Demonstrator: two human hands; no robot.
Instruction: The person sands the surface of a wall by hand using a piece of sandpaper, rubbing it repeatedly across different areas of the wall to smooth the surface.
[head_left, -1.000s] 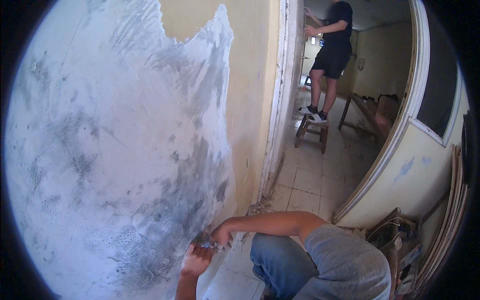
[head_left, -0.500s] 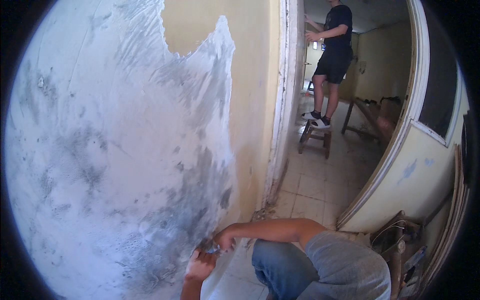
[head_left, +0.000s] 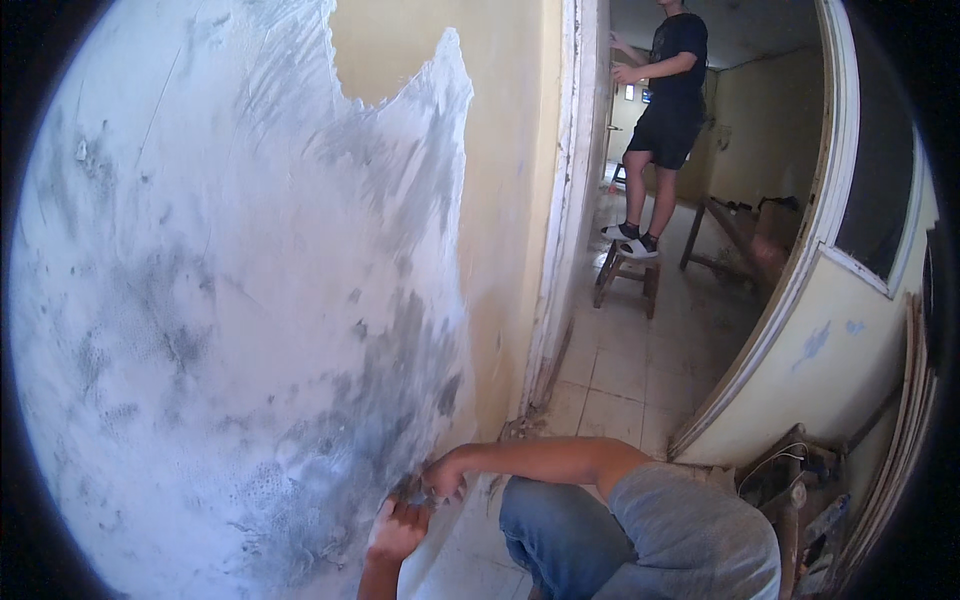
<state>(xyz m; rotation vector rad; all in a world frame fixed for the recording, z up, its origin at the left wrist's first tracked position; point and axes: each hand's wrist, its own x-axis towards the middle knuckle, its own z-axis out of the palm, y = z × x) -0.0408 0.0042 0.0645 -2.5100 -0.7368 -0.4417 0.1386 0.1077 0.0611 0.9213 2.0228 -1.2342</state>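
Observation:
My left hand (head_left: 397,530) is closed low down in front of the wall, its fingers curled toward my other hand. Beside it, my right hand (head_left: 446,476) reaches in with bent fingers. Between them is a small dark thing (head_left: 411,490), too small and too covered by fingers to name. Both hands are close to the lower right part of the plastered wall (head_left: 290,300). White and grey filler coats that wall in uneven smears, with a ragged edge against bare beige paint (head_left: 500,250).
Right of the wall is a doorway with a white frame (head_left: 560,180). Beyond it, another person (head_left: 672,100) stands on a wooden stool (head_left: 628,280) on the tiled floor (head_left: 620,365). A wooden bench (head_left: 735,235) is behind them. Wooden clutter (head_left: 795,490) lies at right near my bent knee (head_left: 560,530).
Both hands have shifted very slightly left and stay together. The view has tilted a little. The person on the stool has barely moved.

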